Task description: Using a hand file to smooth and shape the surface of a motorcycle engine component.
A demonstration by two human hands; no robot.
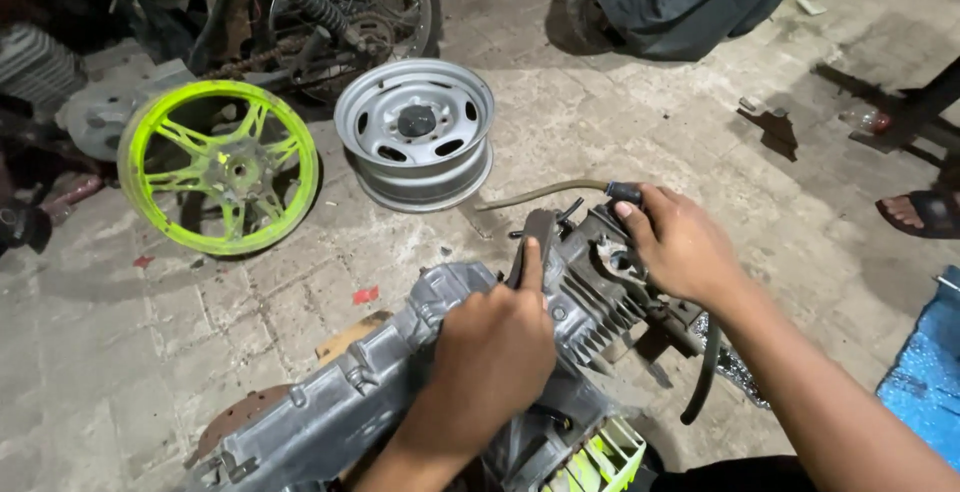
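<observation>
— Two hands on engine (480, 372): left hand (495, 347) clenched around dark lever (533, 242); right hand (680, 247) pinching hose end (622, 192) at fingertips.
— Risk: hose likely slips off if fingertip grip loosens.

Floor (620, 102): grey paving blocks, dusty, stained, joints visible. Near centre: grey engine assembly (400, 372) lying on floor, finned cylinder toward right. Far centre: silver steel wheel rim (415, 132) flat on floor. Far left: neon-green spoked wheel (218, 167), just beside silver rim. Small red scrap (365, 295) between green wheel and engine. Black hose (703, 377) on floor, right of engine. Blue sheet (930, 382) at near right edge. Clear plastic bottle (865, 120) far right. Dark cover (680, 2) draped to floor, far centre-right.
</observation>
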